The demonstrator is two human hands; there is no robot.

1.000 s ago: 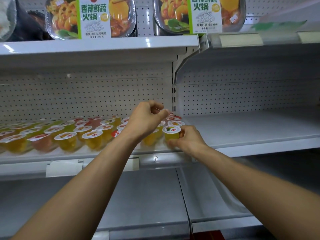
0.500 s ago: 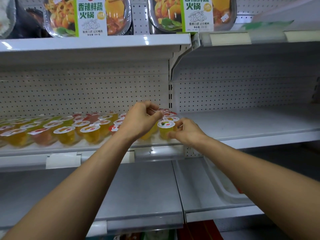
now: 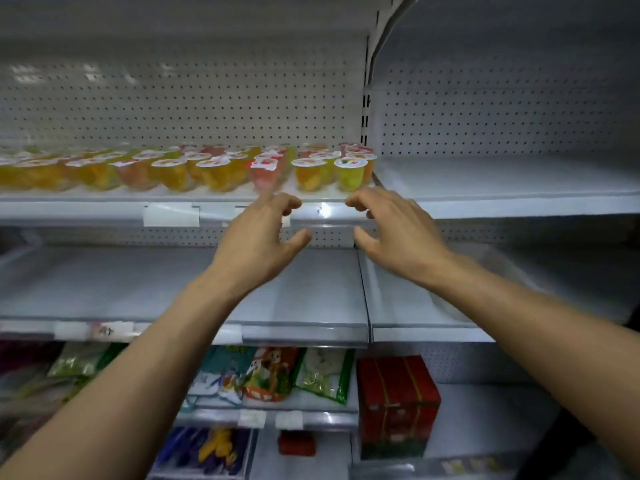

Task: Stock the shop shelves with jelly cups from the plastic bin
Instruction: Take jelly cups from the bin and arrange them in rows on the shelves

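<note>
Below the jelly-cup shelf [image 3: 86, 210], two bare forearms reach up and forward. The left hand [image 3: 256, 237] and right hand [image 3: 391, 230] hover in front of that shelf's front edge, apart from each other, fingers loosely curled and gripping nothing. Lower down, two levels under the shelf, lie printed snack bags [image 3: 270, 372] and a red box [image 3: 396, 403]; their print is too blurred to read. On the level just under the shelf, to the right, sits a translucent plastic bin [image 3: 498, 268], only faintly visible. A white price tag [image 3: 171, 215] on the shelf's edge strip shows no legible writing. On the shelf itself stand the jelly cups [image 3: 214, 173], mostly yellow with a few red, in rows from its left end to its right end, lids printed with fruit, text unreadable. Behind them rises white pegboard [image 3: 207, 109].
</note>
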